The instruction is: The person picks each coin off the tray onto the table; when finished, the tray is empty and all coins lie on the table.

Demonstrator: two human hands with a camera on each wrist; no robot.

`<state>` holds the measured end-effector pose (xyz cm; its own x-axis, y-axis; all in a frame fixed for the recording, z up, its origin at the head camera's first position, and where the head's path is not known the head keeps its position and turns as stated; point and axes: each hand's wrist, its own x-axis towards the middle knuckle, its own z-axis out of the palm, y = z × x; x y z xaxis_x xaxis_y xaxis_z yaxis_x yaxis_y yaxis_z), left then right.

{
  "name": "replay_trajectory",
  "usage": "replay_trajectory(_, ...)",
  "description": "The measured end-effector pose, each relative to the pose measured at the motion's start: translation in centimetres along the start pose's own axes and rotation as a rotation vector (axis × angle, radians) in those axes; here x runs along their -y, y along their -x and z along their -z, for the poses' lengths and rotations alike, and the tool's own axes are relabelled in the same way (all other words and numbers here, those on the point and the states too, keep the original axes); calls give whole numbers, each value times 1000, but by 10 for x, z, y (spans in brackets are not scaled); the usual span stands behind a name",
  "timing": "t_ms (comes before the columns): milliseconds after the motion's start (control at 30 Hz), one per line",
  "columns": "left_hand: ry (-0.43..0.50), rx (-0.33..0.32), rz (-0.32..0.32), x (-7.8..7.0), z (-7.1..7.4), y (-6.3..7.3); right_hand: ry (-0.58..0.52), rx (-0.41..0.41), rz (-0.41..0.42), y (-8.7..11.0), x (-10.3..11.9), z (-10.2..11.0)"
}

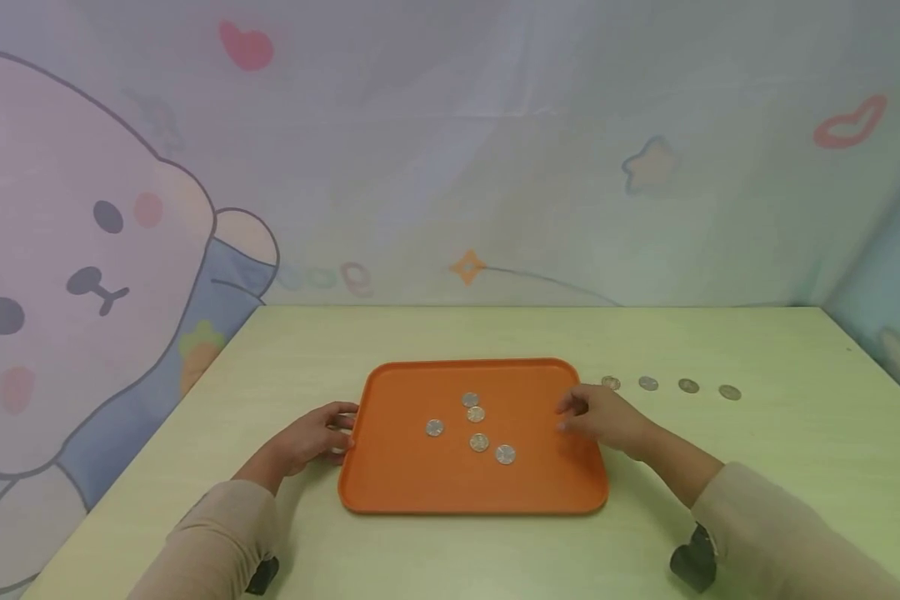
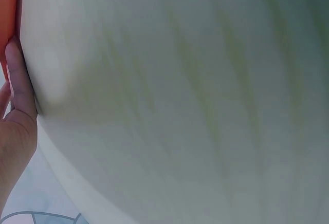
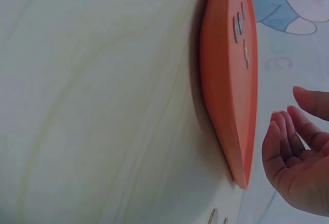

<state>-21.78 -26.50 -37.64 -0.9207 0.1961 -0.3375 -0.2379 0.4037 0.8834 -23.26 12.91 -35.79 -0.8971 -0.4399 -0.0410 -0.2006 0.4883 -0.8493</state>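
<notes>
An orange tray [image 1: 405, 483] lies on the table with several silver and gold-toned coins [image 1: 479, 442] scattered around its middle. At the tray's left edge, my left hand [image 1: 315, 437] rests its fingertips against the rim. The left wrist view catches only part of that hand [image 2: 20, 116], the thumb lying along the orange edge. My right hand [image 1: 607, 417] hovers over the tray's right side, thumb and fingers loosely bent and apart. Seen from the right wrist, this hand [image 3: 303, 167] holds nothing and is raised above the tray [image 3: 218, 80].
Several more coins [image 1: 688, 386] stand in a row on the pale table [image 1: 757, 467], right of the tray and beyond my right hand. A patterned cloth backdrop [image 1: 450, 167] with a cartoon bear rises behind the table and along its left side.
</notes>
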Motion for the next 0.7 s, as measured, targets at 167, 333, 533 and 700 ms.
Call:
replay_trajectory(167, -1, -4, -4, -1, 1, 1, 3, 0, -19, -5, 5, -10)
replay_trajectory(333, 1, -8, -8, -1, 2, 0, -8, 24, -1, -10, 10, -21)
replay_trajectory(533, 15, -6, -16, 3, 2, -1, -55, 84, 20, -13, 12, -35)
replay_trajectory(700, 25, -4, -30, 5, 1, -3, -21, 95, 10, -15, 13, -44)
